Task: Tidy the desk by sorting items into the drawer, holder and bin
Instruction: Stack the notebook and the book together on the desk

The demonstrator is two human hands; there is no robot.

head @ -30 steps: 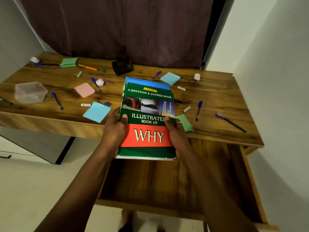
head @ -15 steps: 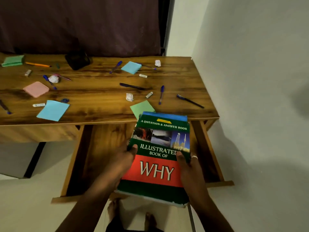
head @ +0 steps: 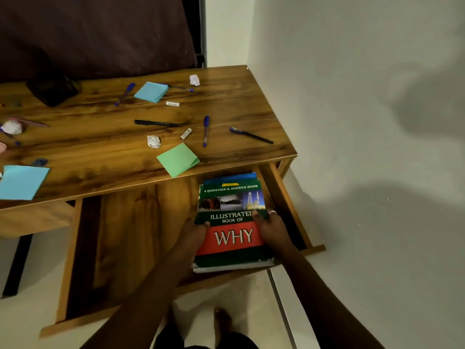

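Observation:
A green and red book titled "Illustrated Book of Why" (head: 232, 210), stacked on a blue book (head: 230, 177), sits low in the right end of the open wooden drawer (head: 141, 233). My left hand (head: 192, 234) grips the stack's left edge. My right hand (head: 270, 226) grips its right edge, thumb on the cover. On the desk (head: 226, 102) lie blue pens (head: 205, 131), a black pen (head: 156, 123), crumpled paper balls (head: 153, 141), a green note pad (head: 178, 159), blue note pads (head: 151, 91) and small erasers (head: 186, 134). A black holder (head: 54, 90) stands at the back left.
The white wall (head: 364, 122) runs close along the desk's right side. A dark curtain (head: 95, 34) hangs behind the desk. The drawer's left part shows bare wood. My bare foot (head: 222, 321) is on the pale floor below the drawer front.
The stack of books has moved from above the desk edge down into the drawer's right end, both hands still holding it. The view has swung to the right.

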